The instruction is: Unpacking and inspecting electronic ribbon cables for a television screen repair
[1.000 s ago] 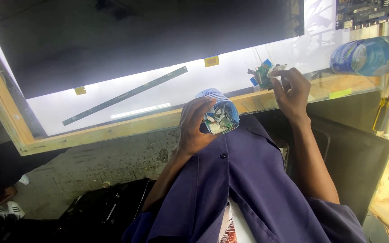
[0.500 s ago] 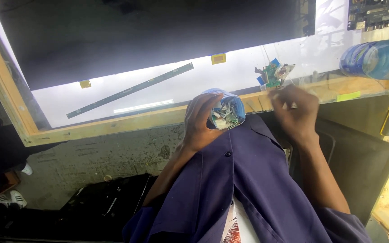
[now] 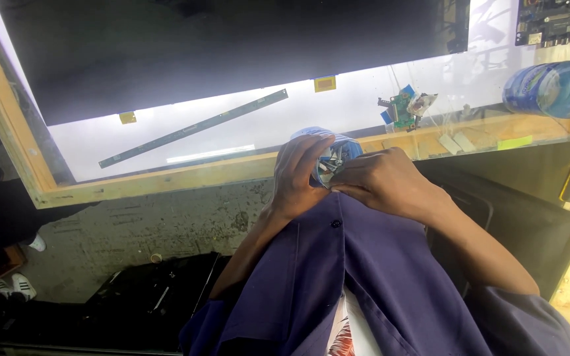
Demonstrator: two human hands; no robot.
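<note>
Since a moment ago, the right hand (image 3: 387, 188) has come away from the little pile of parts on the bright bench and now sits at the blue cup (image 3: 330, 153), close to the body. Left hand (image 3: 301, 175) has kept hold of the cup all along, and the cup has hardly moved.

Left fingers are wrapped around the side of the cup and clamped on it, just above the dark blue shirt (image 3: 364, 277). Right fingers are pinched together at the cup's mouth, among the small bits inside. They seem to hold or drop something tiny, but I cannot tell what, because it is too small and the fingers hide it.

To do this step well, it looks best to keep the cup tipped only a little, so the bits stay in. The left hand should hold it steady while the right fingers work with just the tips. Going slowly helps, since a small part could slip down onto the shirt or the floor and be hard to find.

On the bench, the little green board (image 3: 401, 109) with wires lies well apart from the hands. A long thin strip (image 3: 192, 128) lies on the glowing white panel (image 3: 245, 132), and a blue plastic bottle (image 3: 552, 86) lies on its side at the far right.
</note>
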